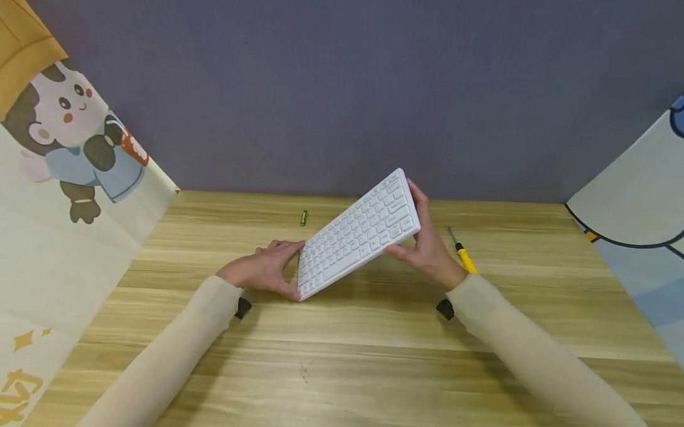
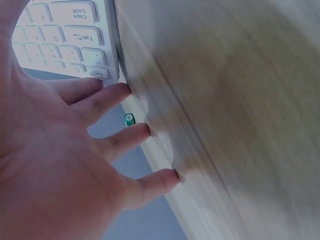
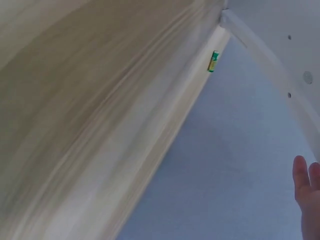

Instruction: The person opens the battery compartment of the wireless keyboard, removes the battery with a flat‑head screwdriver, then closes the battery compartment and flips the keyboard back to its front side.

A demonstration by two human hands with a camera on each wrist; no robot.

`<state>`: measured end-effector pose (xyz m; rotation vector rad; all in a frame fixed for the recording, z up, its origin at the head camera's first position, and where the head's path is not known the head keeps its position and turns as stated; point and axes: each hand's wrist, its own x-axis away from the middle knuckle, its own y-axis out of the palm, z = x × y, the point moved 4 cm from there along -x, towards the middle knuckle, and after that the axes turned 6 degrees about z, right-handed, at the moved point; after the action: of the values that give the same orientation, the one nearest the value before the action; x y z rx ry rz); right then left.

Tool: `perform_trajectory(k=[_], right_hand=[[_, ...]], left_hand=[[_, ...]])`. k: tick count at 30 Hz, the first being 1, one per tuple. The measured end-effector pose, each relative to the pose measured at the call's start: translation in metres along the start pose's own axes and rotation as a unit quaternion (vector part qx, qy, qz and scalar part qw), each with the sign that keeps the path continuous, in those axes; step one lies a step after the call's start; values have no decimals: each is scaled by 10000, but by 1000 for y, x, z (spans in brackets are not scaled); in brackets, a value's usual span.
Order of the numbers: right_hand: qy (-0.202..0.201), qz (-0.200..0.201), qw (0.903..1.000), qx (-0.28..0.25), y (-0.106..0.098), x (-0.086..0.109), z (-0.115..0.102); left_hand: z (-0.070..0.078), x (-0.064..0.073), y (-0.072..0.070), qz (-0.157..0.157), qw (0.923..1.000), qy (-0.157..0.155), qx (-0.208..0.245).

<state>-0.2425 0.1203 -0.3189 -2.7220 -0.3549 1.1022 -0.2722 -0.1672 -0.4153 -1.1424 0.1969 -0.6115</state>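
Observation:
A white keyboard [image 1: 358,236] is tilted above the wooden table, its right end raised and its left end low, near the tabletop. My left hand [image 1: 266,267] holds that low end, thumb at the near corner and index finger at the far one. In the left wrist view, the other fingers [image 2: 122,140] spread apart, tips near or on the table. My right hand [image 1: 428,248] grips the raised end, thumb on the near edge and fingers behind. The right wrist view shows the keyboard's underside [image 3: 280,55] and only some fingertips [image 3: 301,172].
A small green battery [image 1: 304,218] lies on the table [image 1: 336,376] beyond the left hand. To the right of the right hand is a screwdriver [image 1: 463,257] with a yellow handle, partly hidden by the forearm. A grey-blue panel [image 1: 346,94] stands behind the table.

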Motion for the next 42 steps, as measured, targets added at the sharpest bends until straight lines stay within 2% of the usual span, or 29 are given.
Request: perform_trajectory(k=[4, 12, 16, 23, 27, 30, 35, 37, 42], right_hand=[[141, -62, 9995, 284, -8, 4, 1], [42, -152, 9947, 1016, -21, 12, -3], [137, -99, 9945, 1029, -29, 17, 0], [270, -212, 9940, 1039, -43, 26, 8], [505, -191, 9914, 1196, -45, 32, 11], [721, -167, 9885, 1321, -46, 37, 15], [1071, -210, 9811, 1600, -51, 47, 36], [1175, -257, 9766, 1783, -54, 52, 44], [1352, -532, 9621, 2308, -58, 56, 51]], left_hand=[[1, 0, -1, -12, 10000, -38, -27], [-1, -1, 5, 114, 9999, -20, 31], [1, -2, 5, 137, 9999, 9, -92], [2, -6, 1, 48, 9998, -141, -103], [-1, -7, 0, 61, 9997, -231, -106], [-4, -8, 0, 28, 9995, -303, -119], [-6, -8, -2, -30, 9992, -372, -147], [-6, -8, -3, -44, 9991, -389, -132], [-6, -10, -7, -25, 9990, -430, -91]])
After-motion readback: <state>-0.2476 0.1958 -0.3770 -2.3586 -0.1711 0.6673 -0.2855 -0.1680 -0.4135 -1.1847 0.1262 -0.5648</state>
